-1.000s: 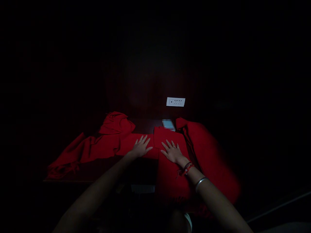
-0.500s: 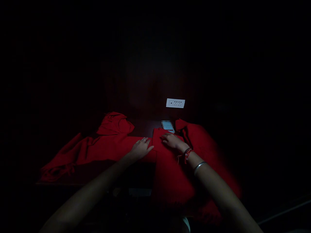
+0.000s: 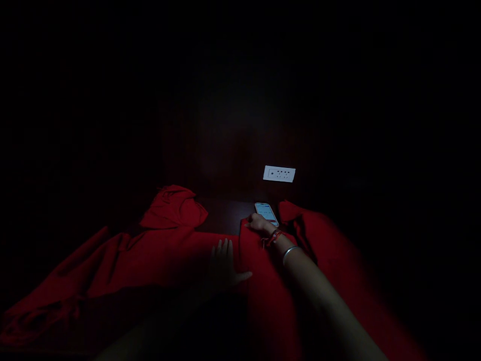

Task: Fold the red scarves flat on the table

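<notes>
A long red cloth (image 3: pixel 158 260) with fringed ends lies across the dark table, with a folded part hanging toward me on the right. My left hand (image 3: pixel 225 265) rests flat on it, dimly lit, fingers spread and thumb pointing right. At the top edge of the folded part, my right hand (image 3: pixel 256 222) has its fingers closed on the red cloth. A red string bracelet and a silver bangle circle my right wrist. Just beyond that hand is a phone (image 3: pixel 266 212) with a lit screen.
A crumpled red cloth heap (image 3: pixel 175 208) sits at the back left of the dark tabletop (image 3: pixel 225 213). More red cloth (image 3: pixel 330 245) stretches along the right. A white socket plate (image 3: pixel 279 174) is on the wall behind. The surroundings are very dark.
The view has tilted and come closer. My left hand has slid toward me over the cloth and spread. My right hand has gone from lying on the fold to pinching its top edge.
</notes>
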Motion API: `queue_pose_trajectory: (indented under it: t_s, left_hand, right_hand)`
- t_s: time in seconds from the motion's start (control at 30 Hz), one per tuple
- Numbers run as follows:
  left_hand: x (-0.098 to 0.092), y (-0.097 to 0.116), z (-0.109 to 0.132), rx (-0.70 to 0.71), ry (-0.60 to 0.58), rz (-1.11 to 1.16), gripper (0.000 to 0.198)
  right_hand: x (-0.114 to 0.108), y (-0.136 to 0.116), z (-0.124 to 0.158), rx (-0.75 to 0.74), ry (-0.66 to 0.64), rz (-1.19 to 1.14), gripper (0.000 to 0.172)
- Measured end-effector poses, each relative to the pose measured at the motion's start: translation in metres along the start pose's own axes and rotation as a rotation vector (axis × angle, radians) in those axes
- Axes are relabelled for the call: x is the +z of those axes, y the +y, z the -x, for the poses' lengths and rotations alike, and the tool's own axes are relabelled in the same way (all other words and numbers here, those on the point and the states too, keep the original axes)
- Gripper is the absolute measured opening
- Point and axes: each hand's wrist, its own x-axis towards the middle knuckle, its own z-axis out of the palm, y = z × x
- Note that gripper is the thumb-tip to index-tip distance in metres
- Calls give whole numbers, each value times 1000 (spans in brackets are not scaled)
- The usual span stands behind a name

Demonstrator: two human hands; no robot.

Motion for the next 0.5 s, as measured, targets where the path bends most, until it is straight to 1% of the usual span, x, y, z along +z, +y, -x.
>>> queue_pose_trajectory:
  t_s: [0.03,0.1,0.17,0.23,0.3,0.37,0.5]
  left_hand:
    - [1,0,1,7,15,-3,95]
    - [2,-1,2,15,40,-10,94]
    - [3,-1,4,7,61,-12,91]
    - [3,0,5,-6,60,-7,90]
    - [1,2,6,-8,40,5,90]
    - [-3,5,8,19,10,30,90]
    - [-18,13,12,168,-84,121,80]
  right_hand:
    - [1,1,-4,24,-17,-19,16]
    - [0,5,-10,73,-35,-56,16]
    - [-4,11,-15,122,-7,-90,20]
    - [-9,18,-19,172,48,-116,25]
    - [-13,23,-22,211,117,-141,29]
    - [-16,25,-24,226,179,-173,32]
    - [-15,17,-29,179,243,-258,30]
